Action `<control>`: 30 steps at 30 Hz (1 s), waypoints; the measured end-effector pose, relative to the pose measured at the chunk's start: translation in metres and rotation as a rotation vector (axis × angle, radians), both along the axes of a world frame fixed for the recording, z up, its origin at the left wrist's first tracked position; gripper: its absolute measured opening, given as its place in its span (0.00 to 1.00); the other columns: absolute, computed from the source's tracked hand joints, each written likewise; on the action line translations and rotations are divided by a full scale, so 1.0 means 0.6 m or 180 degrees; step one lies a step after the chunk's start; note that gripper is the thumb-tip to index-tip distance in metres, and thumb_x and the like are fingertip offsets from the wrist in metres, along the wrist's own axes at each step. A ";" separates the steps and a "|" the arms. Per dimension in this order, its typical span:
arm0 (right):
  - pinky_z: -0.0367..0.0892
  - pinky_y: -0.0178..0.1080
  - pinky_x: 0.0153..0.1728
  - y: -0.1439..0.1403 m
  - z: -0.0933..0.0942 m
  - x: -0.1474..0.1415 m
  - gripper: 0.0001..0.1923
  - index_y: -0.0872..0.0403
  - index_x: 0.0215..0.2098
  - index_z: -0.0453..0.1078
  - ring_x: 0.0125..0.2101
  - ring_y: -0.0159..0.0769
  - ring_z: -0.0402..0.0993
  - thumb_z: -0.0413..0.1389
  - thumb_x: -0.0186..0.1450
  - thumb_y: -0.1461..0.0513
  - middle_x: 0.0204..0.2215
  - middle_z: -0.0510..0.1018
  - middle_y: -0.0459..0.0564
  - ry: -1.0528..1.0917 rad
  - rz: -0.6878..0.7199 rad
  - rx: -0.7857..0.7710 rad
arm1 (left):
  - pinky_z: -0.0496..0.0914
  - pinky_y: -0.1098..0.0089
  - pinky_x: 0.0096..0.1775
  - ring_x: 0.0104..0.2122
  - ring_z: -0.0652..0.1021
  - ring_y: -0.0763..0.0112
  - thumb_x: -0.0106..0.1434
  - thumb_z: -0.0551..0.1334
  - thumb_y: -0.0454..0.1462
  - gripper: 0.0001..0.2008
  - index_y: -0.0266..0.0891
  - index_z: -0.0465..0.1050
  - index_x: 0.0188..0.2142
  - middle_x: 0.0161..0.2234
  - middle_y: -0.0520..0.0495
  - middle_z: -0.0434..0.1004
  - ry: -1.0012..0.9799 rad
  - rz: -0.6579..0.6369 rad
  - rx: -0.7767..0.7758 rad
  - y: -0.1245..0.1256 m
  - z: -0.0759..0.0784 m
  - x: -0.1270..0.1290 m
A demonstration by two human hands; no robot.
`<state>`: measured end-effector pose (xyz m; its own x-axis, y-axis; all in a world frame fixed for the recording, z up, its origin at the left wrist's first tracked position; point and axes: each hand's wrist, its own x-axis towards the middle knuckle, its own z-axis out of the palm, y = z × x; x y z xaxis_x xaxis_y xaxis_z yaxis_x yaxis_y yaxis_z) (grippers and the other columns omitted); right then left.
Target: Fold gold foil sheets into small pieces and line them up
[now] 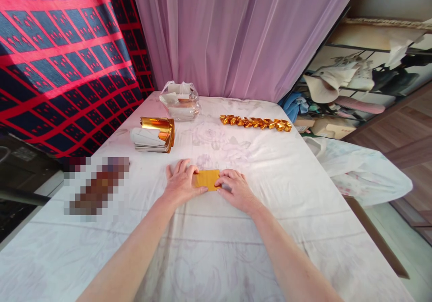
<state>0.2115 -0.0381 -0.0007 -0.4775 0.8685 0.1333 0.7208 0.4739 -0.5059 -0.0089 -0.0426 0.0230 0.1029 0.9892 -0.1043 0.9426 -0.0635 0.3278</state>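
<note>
A small rectangle of gold paper (208, 179) lies flat on the white cloth between my hands. My left hand (179, 184) has its thumb and index finger closed on the left side of the paper, while the other fingers stretch away on the cloth. At the opposite edge, the fingers and thumb of my right hand (236, 189) grip the paper. Beyond my left hand sits a stack of white-backed gold foil sheets (148, 140), its top sheets curled. Farther off to the right stretches a row of folded gold foil pieces (255, 122).
A clear plastic bag with papers inside (182, 106) stands at the back, near the purple curtain (219, 36). A pixelated patch (99, 189) hides something at left. Right of the table are a white bag (367, 171) and a shelf with a hat (324, 83).
</note>
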 end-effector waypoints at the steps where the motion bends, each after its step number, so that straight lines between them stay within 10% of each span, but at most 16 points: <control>1: 0.59 0.47 0.50 0.000 -0.001 0.000 0.08 0.46 0.40 0.76 0.50 0.42 0.68 0.59 0.63 0.63 0.46 0.74 0.49 0.0004 -0.0005 0.0003 | 0.44 0.37 0.64 0.67 0.55 0.45 0.52 0.69 0.53 0.27 0.46 0.70 0.49 0.66 0.39 0.56 0.0006 -0.0026 -0.0011 0.001 0.000 -0.003; 30: 0.57 0.46 0.52 0.014 -0.007 -0.008 0.08 0.47 0.40 0.77 0.51 0.40 0.67 0.61 0.62 0.64 0.48 0.73 0.48 0.0004 -0.0103 -0.0070 | 0.45 0.45 0.65 0.70 0.48 0.53 0.55 0.65 0.46 0.30 0.48 0.66 0.58 0.71 0.40 0.45 0.0001 -0.0921 -0.0490 0.031 0.015 -0.075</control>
<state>0.2067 -0.0297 -0.0049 -0.4489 0.8862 0.1146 0.7350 0.4391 -0.5168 -0.0540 -0.0240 0.0323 0.3773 0.8916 -0.2503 0.8928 -0.2784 0.3542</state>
